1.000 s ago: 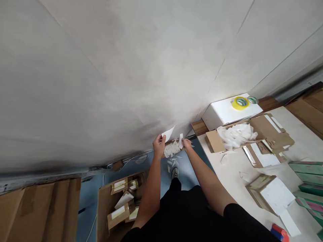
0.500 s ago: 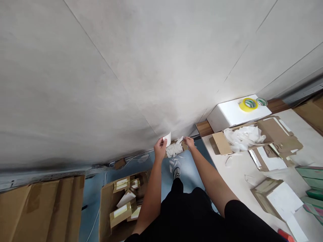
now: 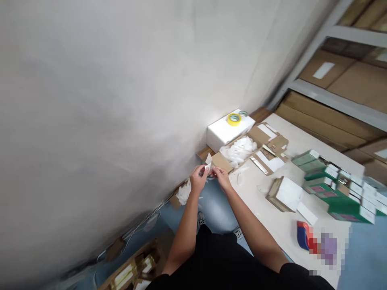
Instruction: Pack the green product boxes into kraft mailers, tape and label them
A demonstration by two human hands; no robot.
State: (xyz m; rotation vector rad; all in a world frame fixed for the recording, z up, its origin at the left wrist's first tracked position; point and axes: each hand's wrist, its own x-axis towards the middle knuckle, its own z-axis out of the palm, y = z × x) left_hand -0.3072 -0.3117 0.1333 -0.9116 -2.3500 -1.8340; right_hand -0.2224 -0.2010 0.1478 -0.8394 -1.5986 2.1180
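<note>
White table (image 3: 252, 187); open cardboard box (image 3: 222, 162) along its far left edge. Left hand (image 3: 198, 177) and right hand (image 3: 221, 177) nearly meet just off that edge; left pinches a white paper slip (image 3: 208, 158) there, right's grip cannot be told. Advisable: pinch near the slip's rim, work slowly.

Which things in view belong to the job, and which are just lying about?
Seemingly in the job:
left hand, holding white paper
right hand, close to it

Apparently lying about:
yellow tape roll
green boxes
red-and-blue object

Black short-sleeved top (image 3: 256, 276), pale-and-dark shoes (image 3: 238, 232)
</note>
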